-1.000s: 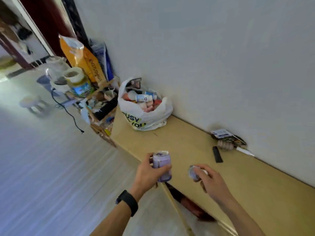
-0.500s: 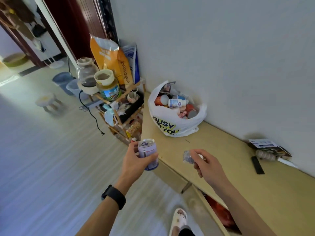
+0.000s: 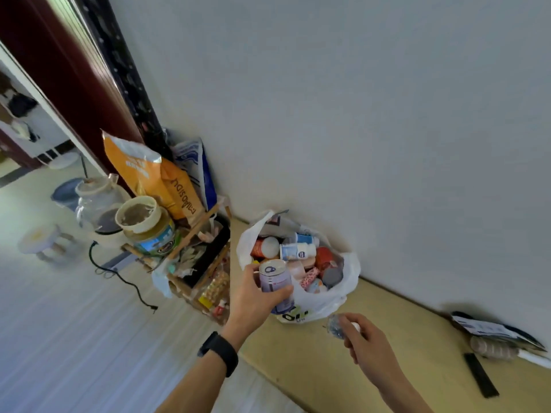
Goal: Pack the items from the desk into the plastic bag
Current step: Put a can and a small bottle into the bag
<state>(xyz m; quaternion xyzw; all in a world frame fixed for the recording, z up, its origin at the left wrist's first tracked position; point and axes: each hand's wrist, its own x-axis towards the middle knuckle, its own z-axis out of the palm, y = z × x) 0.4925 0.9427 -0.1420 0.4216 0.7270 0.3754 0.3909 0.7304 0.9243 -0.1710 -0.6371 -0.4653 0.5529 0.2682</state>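
A white plastic bag (image 3: 346,287) with black and yellow print stands open on the wooden desk (image 3: 372,362) against the wall, holding several bottles and jars. My left hand (image 3: 253,296) grips a pale purple drink can (image 3: 275,283) upright just at the bag's near rim. My right hand (image 3: 362,341) pinches a small clear bottle (image 3: 335,323) over the desk, in front of the bag and a little to its right.
On the desk's right lie a black strip (image 3: 480,374), a brush with a white handle (image 3: 496,350) and a printed packet (image 3: 492,329). Left of the desk stands a cluttered wooden rack (image 3: 196,263) with a jar (image 3: 147,225), a kettle and an orange bag (image 3: 152,177).
Both hands have moved toward the bag. The can has gone from the desk's near edge up to the bag's rim, and the small bottle has followed close behind.
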